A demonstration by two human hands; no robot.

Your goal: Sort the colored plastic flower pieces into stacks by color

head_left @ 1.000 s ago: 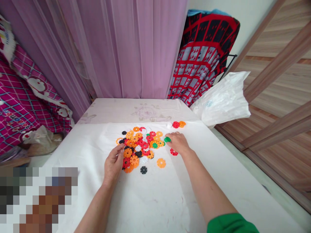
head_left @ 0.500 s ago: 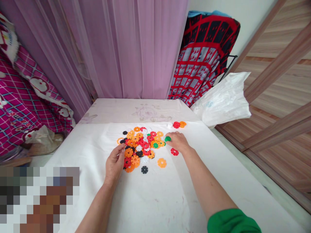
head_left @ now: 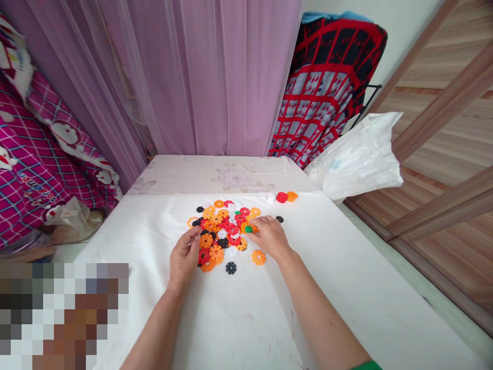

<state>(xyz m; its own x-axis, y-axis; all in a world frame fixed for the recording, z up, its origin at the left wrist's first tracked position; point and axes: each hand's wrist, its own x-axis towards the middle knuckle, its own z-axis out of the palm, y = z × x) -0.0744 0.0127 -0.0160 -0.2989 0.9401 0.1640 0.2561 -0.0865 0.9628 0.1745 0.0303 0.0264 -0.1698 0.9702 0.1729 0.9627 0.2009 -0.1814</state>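
Observation:
Flat, notched plastic discs, flower-shaped, lie heaped in a loose pile (head_left: 217,226) on the white-covered table; they are orange, red, black, white and green. At the pile's left edge rests my left hand (head_left: 184,259), its fingers loosely bent and apart, with no disc seen in it. My right hand (head_left: 269,236) is at the right side of the pile, thumb and fingertips closed on a green disc (head_left: 248,229). Its fingers partly cover the discs beneath. Nearby lie a loose orange disc (head_left: 259,257) and a black disc (head_left: 231,268).
Toward the table's far right sit a small white group (head_left: 271,198), a red stack (head_left: 282,197) and orange discs (head_left: 292,196). Another black disc (head_left: 280,219) lies beyond my right hand. A white plastic bag (head_left: 358,159) hangs at the right edge. Purple curtains (head_left: 215,77) stand behind.
My right hand has moved left with green in its fingers, onto the pile's right side. A black disc now shows beyond it; the loose red disc is covered. The left hand barely moves.

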